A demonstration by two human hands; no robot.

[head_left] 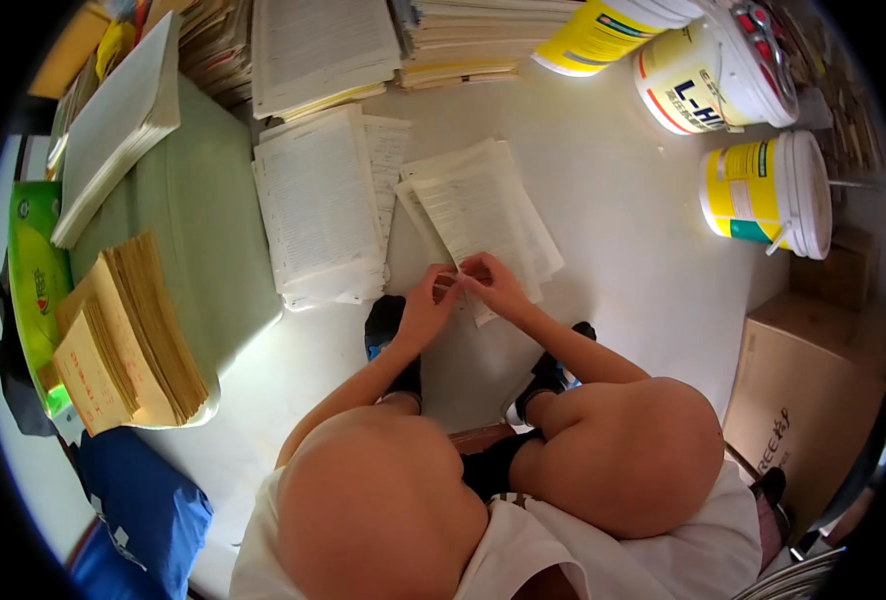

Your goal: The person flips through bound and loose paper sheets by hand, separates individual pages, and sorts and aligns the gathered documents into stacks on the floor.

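Note:
Loose printed sheets (488, 205) lie fanned out on the floor in front of my feet, their edges uneven. At the near left corner of these papers, my right hand (493, 283) is closed, thumb and fingers pinching the sheets' edge. My left hand (433, 297) is right beside it, fingers also pinched together at the same corner; the exact grip is partly hidden by the fingers. A second, neater pile of printed sheets (323, 200) rests to the left, apart from both hands.
Taller paper stacks (323, 50) stand at the back. Left, a green padded seat (203, 190) bears brown envelopes (148, 340) and a thick paper stack (118, 140). Yellow-and-white buckets (748, 190) stand on the right, near a cardboard box (803, 385). My shoes (383, 325) flank the papers.

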